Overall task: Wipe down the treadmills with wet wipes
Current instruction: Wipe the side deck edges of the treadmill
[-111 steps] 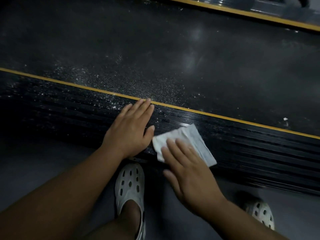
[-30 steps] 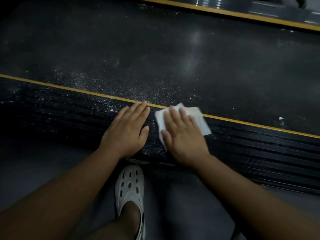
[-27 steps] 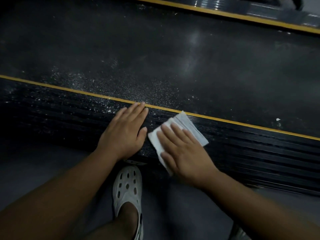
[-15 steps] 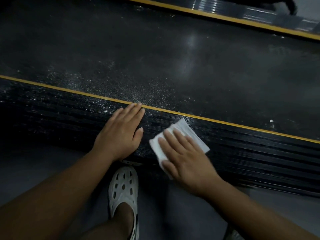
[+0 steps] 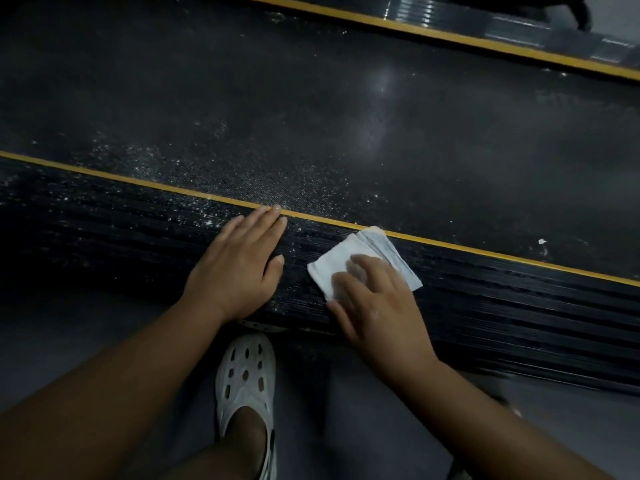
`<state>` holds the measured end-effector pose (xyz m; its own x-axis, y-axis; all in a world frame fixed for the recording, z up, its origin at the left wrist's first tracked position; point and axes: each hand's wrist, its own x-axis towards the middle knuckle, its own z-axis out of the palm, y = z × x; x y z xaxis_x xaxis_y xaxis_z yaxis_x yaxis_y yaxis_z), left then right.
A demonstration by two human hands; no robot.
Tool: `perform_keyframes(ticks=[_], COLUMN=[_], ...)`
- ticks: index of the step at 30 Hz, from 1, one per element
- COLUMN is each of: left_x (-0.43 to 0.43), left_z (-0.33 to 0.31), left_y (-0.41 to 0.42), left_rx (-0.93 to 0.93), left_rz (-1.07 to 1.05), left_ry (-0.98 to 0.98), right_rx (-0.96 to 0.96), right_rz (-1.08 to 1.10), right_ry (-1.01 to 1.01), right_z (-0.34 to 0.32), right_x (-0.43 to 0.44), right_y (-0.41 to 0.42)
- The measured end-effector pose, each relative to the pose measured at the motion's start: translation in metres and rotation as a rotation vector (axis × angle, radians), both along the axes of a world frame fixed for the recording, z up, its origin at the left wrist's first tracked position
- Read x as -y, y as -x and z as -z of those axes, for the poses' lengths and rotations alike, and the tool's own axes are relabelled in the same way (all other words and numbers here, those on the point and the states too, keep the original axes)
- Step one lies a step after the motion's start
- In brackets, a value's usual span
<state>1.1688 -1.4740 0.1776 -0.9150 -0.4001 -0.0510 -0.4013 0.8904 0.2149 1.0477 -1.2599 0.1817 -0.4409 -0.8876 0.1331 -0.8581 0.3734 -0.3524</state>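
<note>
Hands number two, both bare and both laid on one treadmill. The left hand lies flat on the near side rail, fingers straight and close together, with the fingertips reaching the near yellow stripe; its grip is wide and holds nothing. The right hand presses down on the single wet wipe with its fingers spread flat, though they are blurred; its grip is wide too, pushing rather than pinching.

That wipe is a white folded rectangle of soft cloth-like sheet with layered edges showing at its far corner. It lies on the ribbed rail just beside the left hand and apart from it, its far corner touching the yellow stripe.

One running belt fills the middle, dark and finely woven in texture, with a soft sheen of light on it. Many white specks are scattered over the belt and the rail near the left hand, and one larger white fleck sits further right.

The rails number two: the near one black with long parallel grooves, the far rail glossy and edged by a second yellow stripe.

One white clog, moulded with oval holes, stands on the smooth grey floor between the forearms.
</note>
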Motion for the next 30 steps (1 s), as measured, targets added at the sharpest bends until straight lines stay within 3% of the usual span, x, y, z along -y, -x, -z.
perform_keyframes(ticks=[5,11,13,14,16,18,20,23,28,30], left_x=[-0.001,-0.001,-0.001,-0.001,-0.001,-0.001,-0.001,-0.001,0.000,0.000], left_z=[-0.001,-0.001,-0.001,-0.001,-0.002,-0.001,0.000,0.001,0.001,0.002], left_y=[0.000,0.000,0.000,0.000,0.000,0.000,0.000,-0.001,0.001,0.000], left_rx=[0.004,-0.012,-0.010,-0.010,-0.011,-0.011,-0.016,-0.012,-0.019,-0.011], left_rz=[0.002,-0.001,-0.002,-0.001,0.000,-0.002,-0.002,0.007,0.009,0.003], left_ry=[-0.001,-0.008,-0.011,-0.011,-0.004,0.000,-0.004,0.002,0.000,-0.004], right_rx=[0.001,0.852,0.945,0.860,0.496,0.204,0.138,0.065,-0.072,-0.118], right_rz=[0.025,0.325,0.416,0.427,0.421,0.374,0.336,0.327,-0.085,-0.084], right_ry=[-0.025,0.176,0.152,0.074,-0.047,0.005,0.008,-0.164,-0.274,-0.292], right_z=[-0.019,-0.066,-0.067,-0.063,-0.048,-0.039,-0.027,-0.003,0.013,0.013], right_x=[0.012,0.026,0.026,0.024,0.015,0.010,0.019,0.046,0.001,-0.026], right_y=[-0.002,0.024,0.043,0.051,0.061,0.055,0.039,0.008,-0.020,0.002])
